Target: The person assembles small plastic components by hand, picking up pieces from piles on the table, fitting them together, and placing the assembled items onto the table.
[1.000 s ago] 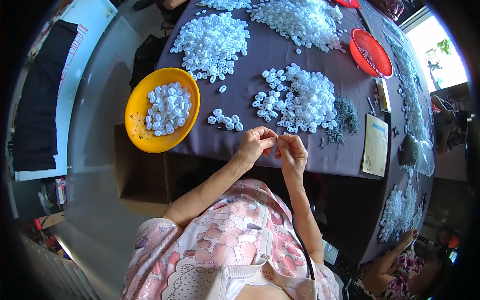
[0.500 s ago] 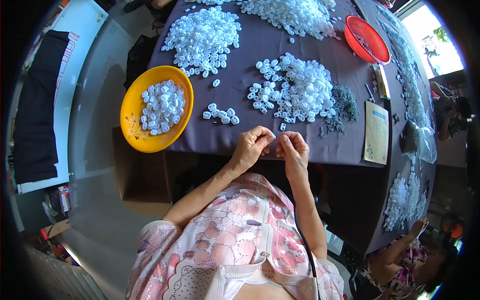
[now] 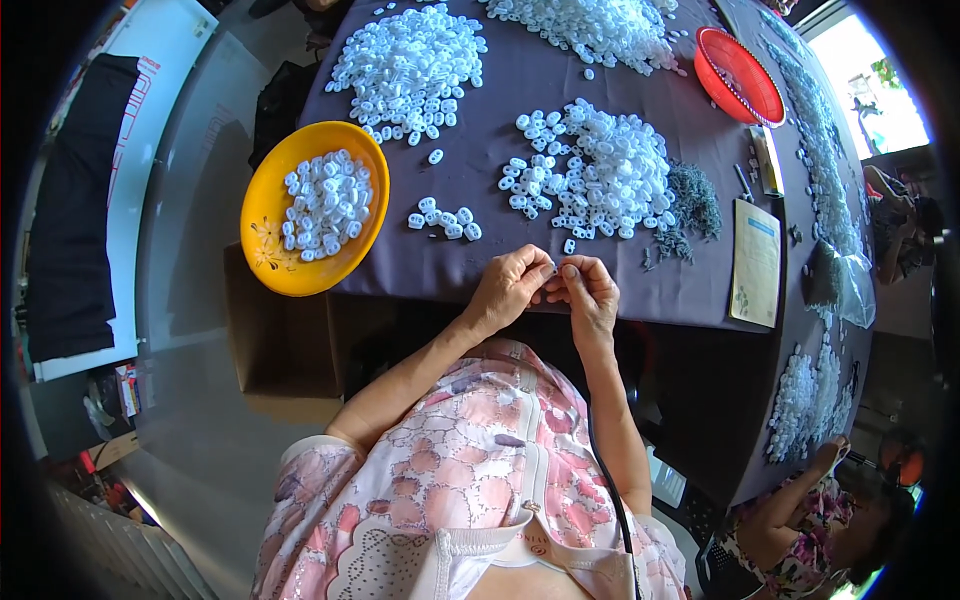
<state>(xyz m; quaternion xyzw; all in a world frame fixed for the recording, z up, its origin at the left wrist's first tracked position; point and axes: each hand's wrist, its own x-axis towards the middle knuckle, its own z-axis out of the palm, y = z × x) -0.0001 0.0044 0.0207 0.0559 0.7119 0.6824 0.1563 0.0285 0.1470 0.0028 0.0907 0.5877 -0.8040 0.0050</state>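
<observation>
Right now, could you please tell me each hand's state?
Left hand: closed, pinching a small white piece.
Right hand: closed; its hold cannot be told.

Clearances on the bench point(image 3: 670, 290). From the left hand point(image 3: 511, 284), a bare strip follows the front edge leftward, below the cluster point(image 3: 445, 219), until the bowl's point(image 3: 262, 215) raised rim bars it. A lane leads away between cluster and near pile point(image 3: 618, 165). Beyond the right hand point(image 3: 590, 297), a loose piece point(image 3: 569, 246) and that pile obstruct; rightward, open cloth reaches the card point(image 3: 756, 265), bounded behind by the grey heap point(image 3: 692, 205).
</observation>
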